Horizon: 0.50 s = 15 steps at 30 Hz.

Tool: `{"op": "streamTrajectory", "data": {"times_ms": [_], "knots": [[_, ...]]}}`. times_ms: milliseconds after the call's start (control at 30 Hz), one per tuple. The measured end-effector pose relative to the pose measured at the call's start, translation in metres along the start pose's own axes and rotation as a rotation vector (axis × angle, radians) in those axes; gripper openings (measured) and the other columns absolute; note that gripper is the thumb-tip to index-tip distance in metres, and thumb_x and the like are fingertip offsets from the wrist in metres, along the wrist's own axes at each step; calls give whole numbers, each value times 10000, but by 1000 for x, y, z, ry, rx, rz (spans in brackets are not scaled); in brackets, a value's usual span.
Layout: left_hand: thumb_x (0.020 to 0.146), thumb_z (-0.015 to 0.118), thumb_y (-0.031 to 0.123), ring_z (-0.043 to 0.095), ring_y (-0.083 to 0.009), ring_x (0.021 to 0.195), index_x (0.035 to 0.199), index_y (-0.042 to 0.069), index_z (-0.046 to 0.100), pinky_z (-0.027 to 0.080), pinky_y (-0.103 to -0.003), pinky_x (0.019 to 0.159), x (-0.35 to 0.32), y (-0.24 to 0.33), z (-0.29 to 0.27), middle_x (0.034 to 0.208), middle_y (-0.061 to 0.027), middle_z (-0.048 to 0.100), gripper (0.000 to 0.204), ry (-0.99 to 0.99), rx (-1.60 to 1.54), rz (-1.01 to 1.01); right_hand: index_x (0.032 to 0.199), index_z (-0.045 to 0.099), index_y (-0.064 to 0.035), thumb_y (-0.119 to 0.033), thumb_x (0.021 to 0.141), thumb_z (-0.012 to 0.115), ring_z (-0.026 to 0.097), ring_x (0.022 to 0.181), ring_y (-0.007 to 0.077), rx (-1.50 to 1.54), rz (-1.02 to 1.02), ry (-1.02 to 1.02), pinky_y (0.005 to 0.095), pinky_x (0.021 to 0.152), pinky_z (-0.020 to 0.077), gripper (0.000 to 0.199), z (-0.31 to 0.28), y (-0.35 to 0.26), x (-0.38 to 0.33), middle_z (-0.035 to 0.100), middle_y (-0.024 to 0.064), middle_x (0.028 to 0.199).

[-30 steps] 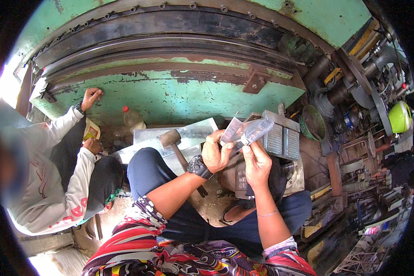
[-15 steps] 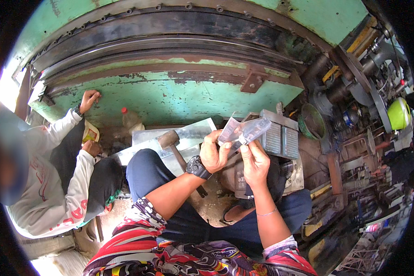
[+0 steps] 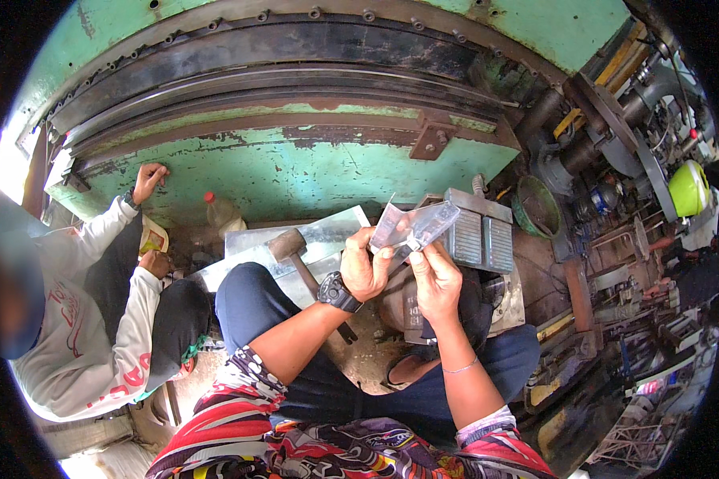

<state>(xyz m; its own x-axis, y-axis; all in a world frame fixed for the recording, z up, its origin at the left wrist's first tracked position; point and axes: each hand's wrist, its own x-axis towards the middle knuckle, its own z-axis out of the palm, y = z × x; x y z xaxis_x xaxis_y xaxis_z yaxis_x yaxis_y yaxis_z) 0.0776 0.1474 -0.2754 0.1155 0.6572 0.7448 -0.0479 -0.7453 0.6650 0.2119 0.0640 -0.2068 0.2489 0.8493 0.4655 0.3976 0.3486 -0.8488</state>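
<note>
In front of my chest, seen from my head camera, I hold a small clear plastic bag (image 3: 414, 227) up between both hands. My left hand (image 3: 366, 267) is curled closed around the bag's near left corner, thumb and fingers pinching the plastic, with a dark wristwatch (image 3: 337, 292) on that wrist. My right hand (image 3: 435, 279) sits just to the right and a little nearer, its fingertips (image 3: 420, 249) closed on the bag's lower edge, so the bag rises above and beyond both hands, tilted toward the far right. What is inside the bag I cannot tell.

Just beyond the bag lies a grey ribbed metal block (image 3: 478, 231), and to the left of my left hand a hammer (image 3: 295, 257) rests with its head on a shiny sheet of metal (image 3: 327, 231), its handle running toward my knee. My legs in dark trousers are folded beneath my forearms.

Far behind everything stands a large green machine (image 3: 295, 172) with flaking paint and dark curved rails. On the left, another person in a pale long-sleeved top (image 3: 80, 335) crouches, one hand (image 3: 148, 180) pressed on the green wall. A plastic bottle with a red cap (image 3: 220, 211) stands near that wall. Far right, a bright green helmet (image 3: 687, 188) sits among machine parts.
</note>
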Motion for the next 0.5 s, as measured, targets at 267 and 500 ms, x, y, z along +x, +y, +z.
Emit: {"op": "streamTrajectory", "data": {"times_ms": [267,500], "knots": [[1039,680,183,722,-307,874,1312,-36,476,576,-403,777,-3,0,2,1041,-199,690,406,71,116,57,1280,704,58,-134,1058,660,667,1086,192,22,56,-18,336,978,511,297,-1,3,-1,733,114,1178],[1058,649,178,728,-287,904,1307,-35,467,579,-399,794,0,-2,0,1089,-196,709,375,6,38,59,1325,690,44,-170,1064,666,652,1159,176,39,134,-37,337,1024,500,338,-3,4,-4,726,105,1255]]}}
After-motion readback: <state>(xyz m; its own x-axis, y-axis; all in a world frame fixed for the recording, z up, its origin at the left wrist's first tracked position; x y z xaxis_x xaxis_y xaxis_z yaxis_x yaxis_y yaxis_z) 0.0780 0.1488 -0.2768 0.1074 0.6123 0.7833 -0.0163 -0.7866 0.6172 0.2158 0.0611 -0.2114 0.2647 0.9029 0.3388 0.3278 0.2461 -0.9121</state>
